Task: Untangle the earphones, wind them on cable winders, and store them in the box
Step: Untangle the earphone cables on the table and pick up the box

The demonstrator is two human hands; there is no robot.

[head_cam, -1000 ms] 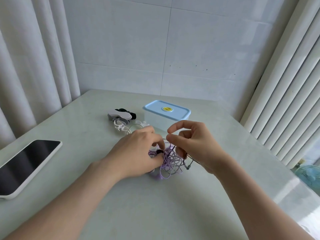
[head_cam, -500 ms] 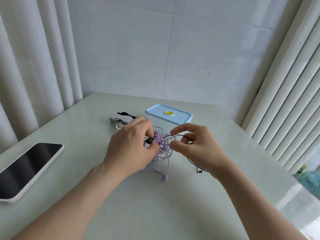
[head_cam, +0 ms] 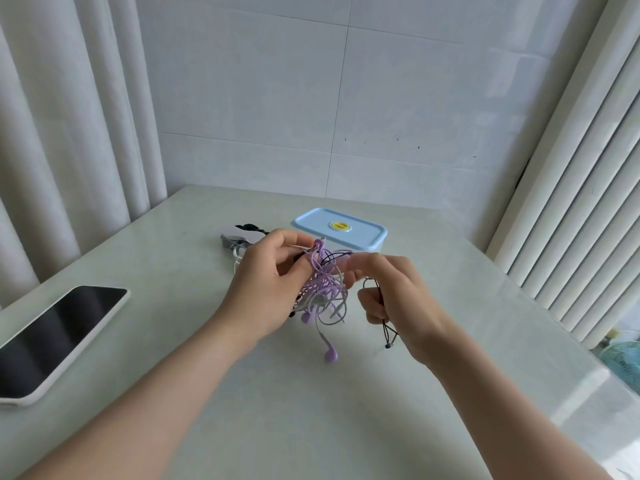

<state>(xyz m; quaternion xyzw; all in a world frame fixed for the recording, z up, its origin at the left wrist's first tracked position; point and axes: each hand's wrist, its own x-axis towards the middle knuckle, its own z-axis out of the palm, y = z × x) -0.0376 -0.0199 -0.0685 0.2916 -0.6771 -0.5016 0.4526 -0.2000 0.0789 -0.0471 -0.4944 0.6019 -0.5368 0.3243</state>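
Our left grip [head_cam: 266,285] pinches the top of the tangled bunch of thin purple, black and white earphone cords [head_cam: 323,292], held up over the pale glossy desk [head_cam: 311,410]. Our right grip [head_cam: 398,299] curls round a loose black cord [head_cam: 389,332] that trails below it. We judge the cords very light, limp and springy, easily strained at the buds. 1 purple earbud [head_cam: 331,355] dangles below, between the 2 grips.

The best hold looks like 1 strand near a crossing, easing loops apart rather than yanking.

Beyond both grips stands the blue-lidded clear plastic box [head_cam: 339,228], lid on, and behind the left grip lie the grey, white and black cable winders [head_cam: 239,235]. Far left of it lies a dark-screened phone in a white case [head_cam: 59,337]. Open desk spreads nearer us, and its edge runs well right of the right grip.
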